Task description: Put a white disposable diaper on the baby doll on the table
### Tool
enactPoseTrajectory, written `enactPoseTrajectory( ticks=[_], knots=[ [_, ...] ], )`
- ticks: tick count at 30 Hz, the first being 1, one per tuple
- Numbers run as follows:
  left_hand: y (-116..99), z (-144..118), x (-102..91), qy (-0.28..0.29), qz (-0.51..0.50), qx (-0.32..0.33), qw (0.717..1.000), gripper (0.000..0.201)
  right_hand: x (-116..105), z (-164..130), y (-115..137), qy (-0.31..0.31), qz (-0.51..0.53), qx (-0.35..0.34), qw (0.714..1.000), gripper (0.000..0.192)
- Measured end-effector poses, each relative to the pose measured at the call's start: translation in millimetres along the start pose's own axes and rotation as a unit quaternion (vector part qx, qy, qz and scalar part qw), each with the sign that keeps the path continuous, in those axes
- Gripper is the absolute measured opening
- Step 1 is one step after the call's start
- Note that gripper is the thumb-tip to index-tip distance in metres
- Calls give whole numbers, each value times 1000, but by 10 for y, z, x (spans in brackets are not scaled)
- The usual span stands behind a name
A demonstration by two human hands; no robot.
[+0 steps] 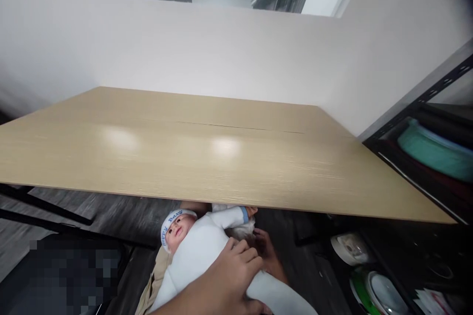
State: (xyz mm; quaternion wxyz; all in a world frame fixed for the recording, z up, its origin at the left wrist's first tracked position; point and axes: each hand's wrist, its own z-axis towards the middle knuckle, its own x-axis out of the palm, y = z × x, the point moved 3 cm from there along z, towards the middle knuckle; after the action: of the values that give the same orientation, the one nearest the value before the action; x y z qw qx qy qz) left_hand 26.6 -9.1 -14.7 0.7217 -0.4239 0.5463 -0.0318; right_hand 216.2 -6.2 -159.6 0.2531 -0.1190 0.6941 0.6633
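A baby doll [199,248] in a white suit and a white cap with blue lettering lies on its back low in the view, just below the table's near edge. Its head points left and one sleeve reaches up towards the table edge. My left hand [231,275] lies over the doll's body with its fingers curled on the white cloth. My right hand [269,256] is at the doll's far side, partly hidden behind it, touching the suit. A tan cloth [153,285] shows under the doll.
A wide light-wood table [207,152] fills the middle, with a white partition wall [207,49] behind it. A black shelf rack [424,157] at the right holds a teal bowl [436,150] and several plates [369,275] lower down. Black table legs [40,204] cross the dark floor at left.
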Motion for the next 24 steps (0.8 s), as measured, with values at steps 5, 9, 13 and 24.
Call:
enactPoseTrajectory(
  ticks=[5,9,13,24],
  knots=[
    [128,21,395,0,131,33,991,53,71,114,-32,-65,-80,-27,994,53],
    [179,-8,552,-60,171,76,981,50,233,205,45,-12,-179,-102,979,48],
    [191,-22,612,-93,186,94,974,53,499,416,10,31,-197,-129,971,52],
    [235,-33,613,-137,185,103,968,54,533,825,50,16,-96,-132,986,11]
  ],
)
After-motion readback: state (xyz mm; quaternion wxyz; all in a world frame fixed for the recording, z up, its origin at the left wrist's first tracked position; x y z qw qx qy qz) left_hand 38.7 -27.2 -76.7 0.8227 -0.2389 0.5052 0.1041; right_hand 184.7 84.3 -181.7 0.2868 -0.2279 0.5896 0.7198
